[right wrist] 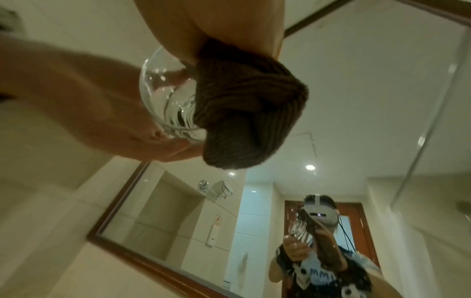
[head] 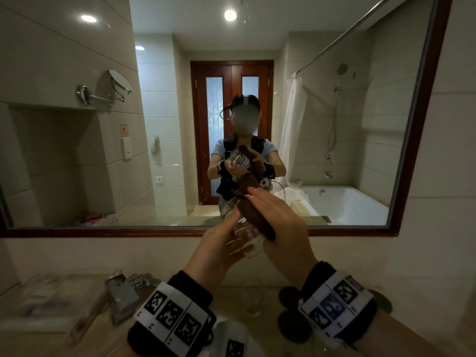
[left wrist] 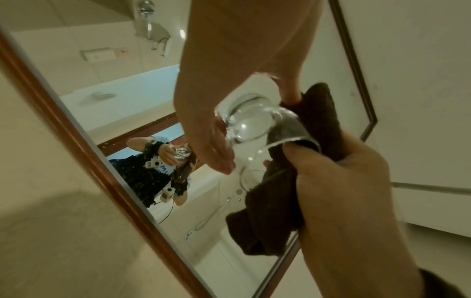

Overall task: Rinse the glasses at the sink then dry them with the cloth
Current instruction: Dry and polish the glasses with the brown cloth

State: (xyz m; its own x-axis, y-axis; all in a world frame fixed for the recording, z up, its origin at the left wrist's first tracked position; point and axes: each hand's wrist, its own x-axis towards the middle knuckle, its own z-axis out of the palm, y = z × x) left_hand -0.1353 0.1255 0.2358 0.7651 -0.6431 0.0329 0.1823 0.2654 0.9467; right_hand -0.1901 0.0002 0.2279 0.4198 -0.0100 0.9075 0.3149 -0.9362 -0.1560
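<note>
At chest height before the mirror, my left hand [head: 221, 243] grips a clear glass [head: 243, 240] round its body. My right hand [head: 273, 215] holds a brown cloth [head: 253, 215] and presses it against the glass's right side. In the left wrist view the glass [left wrist: 252, 127] lies tilted under my left hand [left wrist: 224, 113]. There the cloth [left wrist: 275, 201] wraps over its rim, bunched in my right hand [left wrist: 344, 181]. The right wrist view shows the cloth [right wrist: 242, 104] folded over the glass [right wrist: 163, 96], with my left hand [right wrist: 89, 100] curled round it. A second clear glass [head: 252, 297] stands on the counter below.
The wood-framed mirror [head: 103, 231] hangs straight ahead. On the counter [head: 226, 292] a tray with packets [head: 51, 305] and a small box [head: 121, 292] lie at the left. Dark round pads [head: 291, 297] sit near my right wrist.
</note>
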